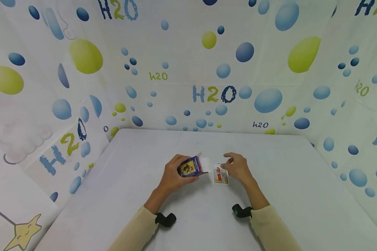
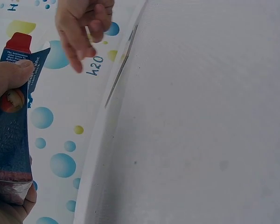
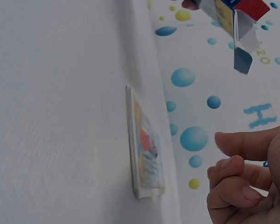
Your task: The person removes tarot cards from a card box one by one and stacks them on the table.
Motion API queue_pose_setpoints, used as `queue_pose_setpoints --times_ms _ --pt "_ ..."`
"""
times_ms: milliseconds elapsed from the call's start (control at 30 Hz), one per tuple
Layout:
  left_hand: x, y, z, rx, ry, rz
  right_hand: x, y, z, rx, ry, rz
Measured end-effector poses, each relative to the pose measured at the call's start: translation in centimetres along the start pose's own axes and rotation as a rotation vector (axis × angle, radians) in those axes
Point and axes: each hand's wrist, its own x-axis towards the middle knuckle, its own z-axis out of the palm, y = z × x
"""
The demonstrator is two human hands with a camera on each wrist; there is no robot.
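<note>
Cardboard box [image 1: 190,167], probably light and easily crushed, is gripped by its sides in the left hand [image 1: 172,173], while the card stack [image 1: 220,176], likely slippery, best pinched by its edges, is found near the empty, loosely curled right hand [image 1: 238,168].

White table [image 1: 204,223] before bubble-printed backdrop [image 1: 188,48]
</note>
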Motion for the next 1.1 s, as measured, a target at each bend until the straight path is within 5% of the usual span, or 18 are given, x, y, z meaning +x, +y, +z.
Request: queue_pose_setpoints --times_ms 200,500,1100 --pt "0.0 0.0 0.1 -0.011 -0.001 0.008 -1.0 -2.4 0.2 0.084 0.052 -0.176" --pt "-0.1 0.2 0.1 -0.018 -0.03 0.019 -2.4 -4.8 1.5 0.202 0.031 -0.318" --pt "-0.2 0.1 0.3 -0.031 -0.033 0.046 -3.0 -5.3 3.0 0.194 -0.051 -0.286"
